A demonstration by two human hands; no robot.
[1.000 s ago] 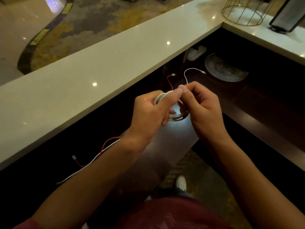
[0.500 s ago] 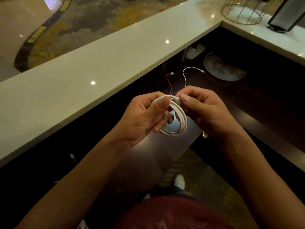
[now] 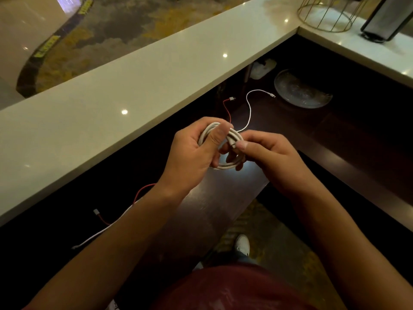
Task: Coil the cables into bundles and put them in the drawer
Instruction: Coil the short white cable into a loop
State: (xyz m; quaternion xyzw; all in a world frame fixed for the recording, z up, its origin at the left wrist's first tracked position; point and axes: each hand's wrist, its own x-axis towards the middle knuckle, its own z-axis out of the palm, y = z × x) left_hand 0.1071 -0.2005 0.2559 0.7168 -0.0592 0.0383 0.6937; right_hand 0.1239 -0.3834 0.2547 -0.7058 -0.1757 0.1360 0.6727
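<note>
Fingers of the left hand (image 3: 192, 151) curl round a coiled white cable bundle (image 3: 225, 148); right hand (image 3: 268, 157) pinches its plug end above the dark wooden tabletop (image 3: 214, 209).

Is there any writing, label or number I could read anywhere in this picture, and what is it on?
No text here can be read.
Yellow floor markings: possibly lettering, too blurred to read.
White coiled cable, red cable, loose white cable, glass plate, counter: no print visible.

glass plate (image 3: 302, 93) on dark shelf | wire basket (image 3: 325, 15) on counter (image 3: 156, 70) | white shoe (image 3: 242, 243) btm
</note>
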